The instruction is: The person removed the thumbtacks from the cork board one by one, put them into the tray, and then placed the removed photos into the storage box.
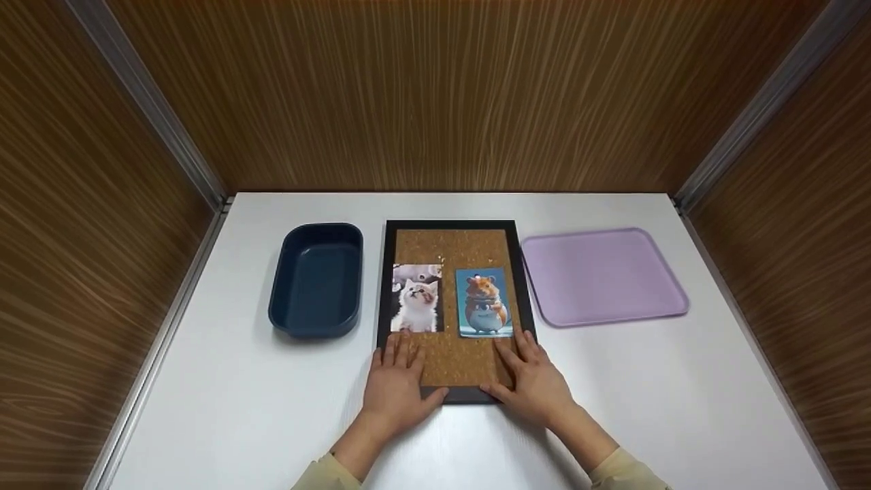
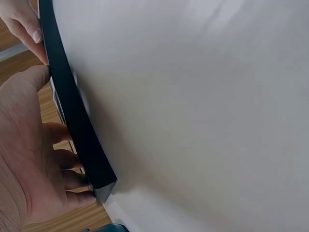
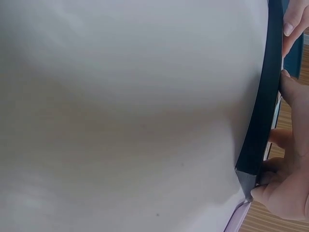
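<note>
In the head view a cork board with a black frame lies on the white table. A kitten picture is on its left half and a hamster picture on its right. My left hand rests on the lower left corner, fingers spread, thumb on the bottom edge. On the lower right corner rests my right hand, with its fingertips near the hamster picture. Both wrist views show the black frame edge from the side, thumbs and fingers touching it. Neither hand visibly grips anything.
A dark blue tub stands left of the board. To the right lies a flat lilac tray, close to the frame. Wood-grain panels enclose the white table at the back and both sides.
</note>
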`<state>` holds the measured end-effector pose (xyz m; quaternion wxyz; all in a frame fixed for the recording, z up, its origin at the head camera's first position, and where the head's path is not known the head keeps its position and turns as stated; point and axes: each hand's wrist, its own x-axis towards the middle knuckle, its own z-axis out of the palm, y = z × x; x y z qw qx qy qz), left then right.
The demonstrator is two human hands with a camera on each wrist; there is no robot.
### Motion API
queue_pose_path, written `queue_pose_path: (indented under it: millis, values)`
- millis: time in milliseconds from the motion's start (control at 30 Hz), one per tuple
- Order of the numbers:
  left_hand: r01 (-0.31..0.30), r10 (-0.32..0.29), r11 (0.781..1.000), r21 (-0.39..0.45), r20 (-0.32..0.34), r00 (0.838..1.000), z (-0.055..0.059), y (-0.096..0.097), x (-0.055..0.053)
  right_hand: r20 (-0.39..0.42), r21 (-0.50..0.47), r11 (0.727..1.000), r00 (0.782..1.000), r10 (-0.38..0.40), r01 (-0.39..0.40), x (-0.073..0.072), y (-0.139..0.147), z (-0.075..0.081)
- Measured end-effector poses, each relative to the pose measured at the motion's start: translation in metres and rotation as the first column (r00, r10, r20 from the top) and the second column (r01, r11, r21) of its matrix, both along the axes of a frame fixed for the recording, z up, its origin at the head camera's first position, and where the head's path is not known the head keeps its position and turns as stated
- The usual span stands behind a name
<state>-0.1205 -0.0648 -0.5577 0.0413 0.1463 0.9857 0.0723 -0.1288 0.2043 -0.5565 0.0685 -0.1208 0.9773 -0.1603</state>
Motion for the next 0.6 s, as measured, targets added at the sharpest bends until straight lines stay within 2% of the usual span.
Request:
queue_pose_path:
  millis: [400, 600]
  values:
    - [0.009, -0.009, 1.0, -0.004, 0.015, 1.0, 0.008, 0.001, 0.001, -0.037, -0.007, 1.0, 0.999, 0.014, -0.014, 0.001, 0.001, 0.006]
    - [0.003, -0.003, 1.0, -0.006, 0.025, 1.0, 0.011, 0.002, 0.002, -0.022, 0.002, 1.0, 1.0, 0.016, -0.016, 0.001, 0.003, 0.009]
